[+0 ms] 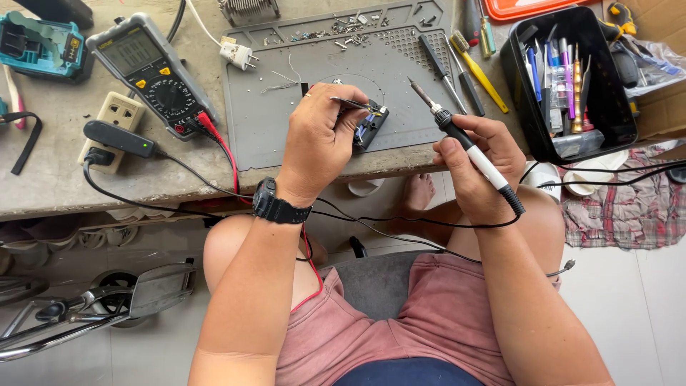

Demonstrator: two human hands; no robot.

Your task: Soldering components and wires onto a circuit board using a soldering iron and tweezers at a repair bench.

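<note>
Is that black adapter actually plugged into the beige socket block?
Plugged in: the black adapter sits in the beige socket block, and a green light glows on it.

A black digital wristwatch (280, 207) is worn on the left wrist, faded pink-red shorts (400, 322) are worn over bare knees, and both forearms are left unsleeved.

Bench (57, 179): worn grey top, grey mat (286, 136) on it. Floor (643, 314): pale tiles, checked cloth (622, 207) lying at right. Metal frame (86, 314) at lower left. Daylight, even
</note>
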